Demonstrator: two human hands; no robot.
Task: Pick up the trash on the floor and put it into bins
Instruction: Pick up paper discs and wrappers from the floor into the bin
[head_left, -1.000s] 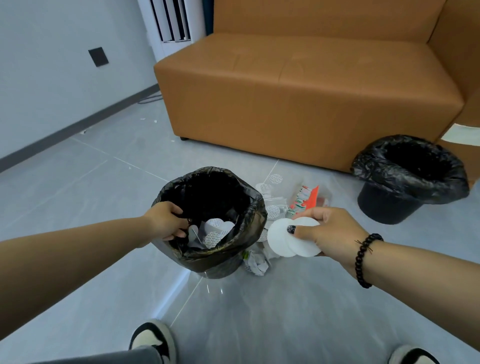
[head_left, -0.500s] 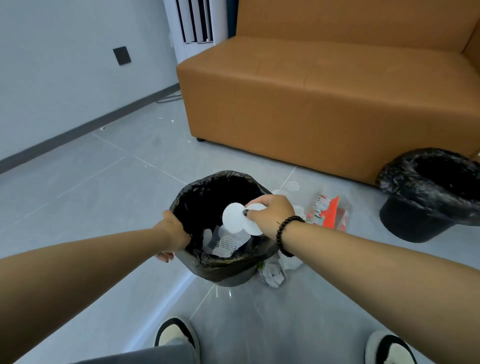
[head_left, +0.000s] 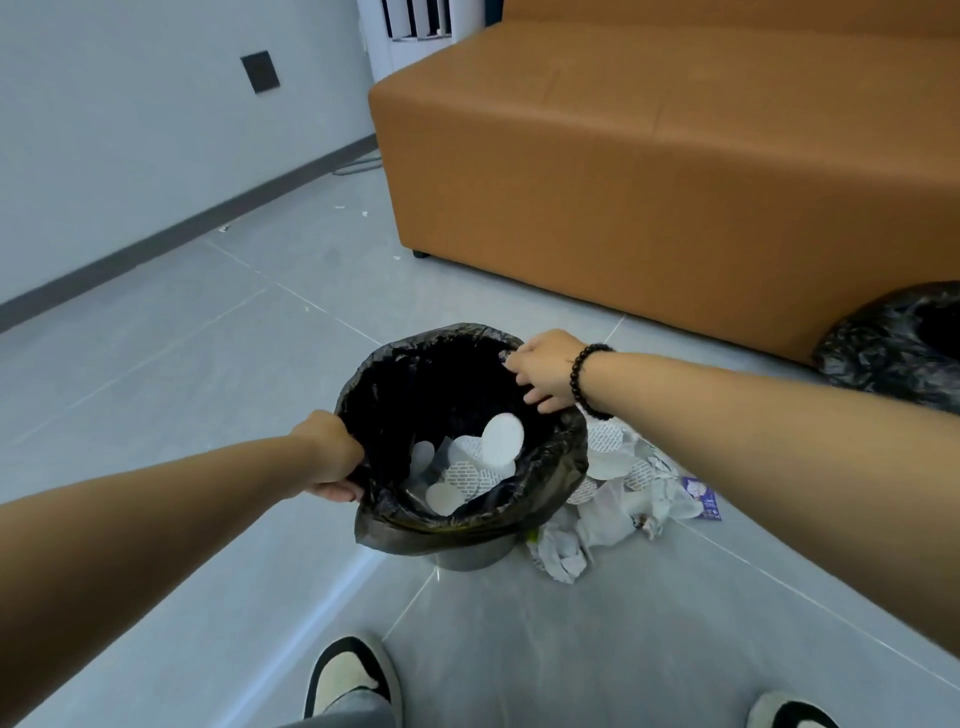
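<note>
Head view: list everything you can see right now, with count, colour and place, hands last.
Near bin: one, black liner, centre floor, tilted toward the camera.
White discs: several, white, some patterned, inside the near bin.
Floor trash: a pile, white crumpled paper and discs plus a purple wrapper, right of the near bin.
Second bin: one, black liner, right edge by the sofa, partly cut off.
Sofa: one, orange-brown, behind the bins.
White unit: one, with vents, top centre beside the sofa.
Wall plate: one, dark, left wall.
Shoes: two, black and cream, bottom edge.
Bracelet: one, black beads, right wrist.
Left hand: grips the near bin's left rim.
Right hand: on the far-right rim, holds no trash.
</note>
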